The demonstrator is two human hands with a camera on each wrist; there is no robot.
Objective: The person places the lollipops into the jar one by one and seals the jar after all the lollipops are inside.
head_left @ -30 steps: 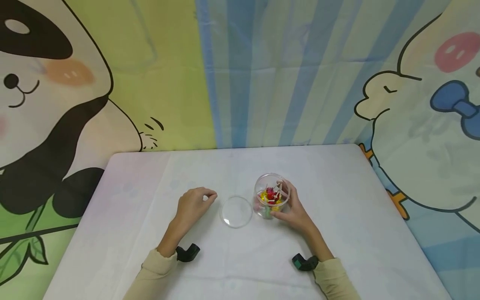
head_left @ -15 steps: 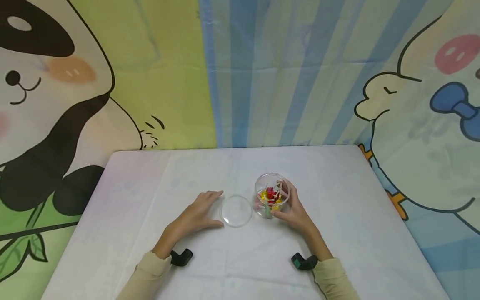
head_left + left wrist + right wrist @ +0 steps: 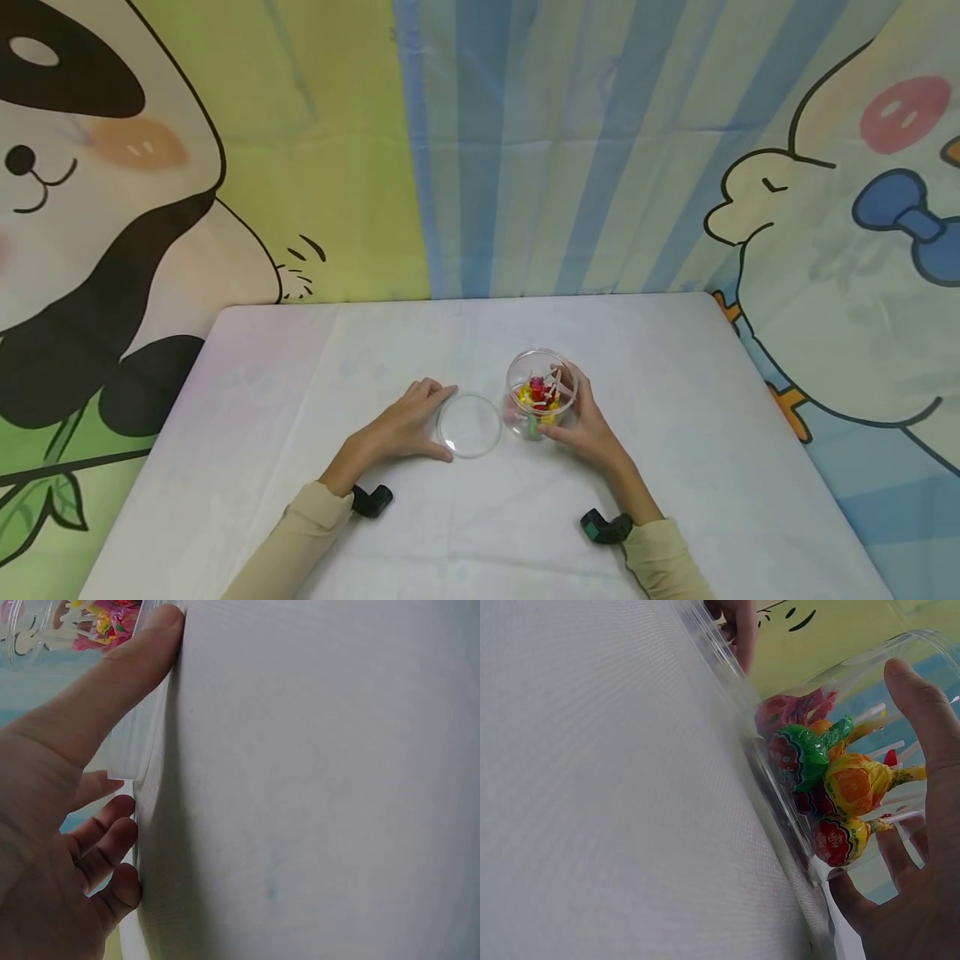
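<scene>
A clear round jar [image 3: 517, 417] stands on the white table, holding wrapped lollipops [image 3: 855, 784] in red, yellow, green and pink wrappers with white sticks. My right hand [image 3: 581, 421] grips its right side, thumb at the front and fingers round the back. Left of the jar lies a clear round lid [image 3: 469, 427], flat on the cloth. My left hand [image 3: 397, 425] spans the lid's left side, index finger near the far rim and thumb near the front rim. In the left wrist view the thumb [image 3: 97, 697] stretches beside the lid's edge; firm contact cannot be told.
A white cloth covers the table [image 3: 360, 533]. Behind it hangs a curtain [image 3: 525, 167] with cartoon animals and stripes. Each wrist wears a black camera mount, such as the left mount [image 3: 372, 501].
My left hand first spread its fingers and thumb apart, then moved slightly right to the lid's edge. The right hand stays on the jar; jar and lid have not moved.
</scene>
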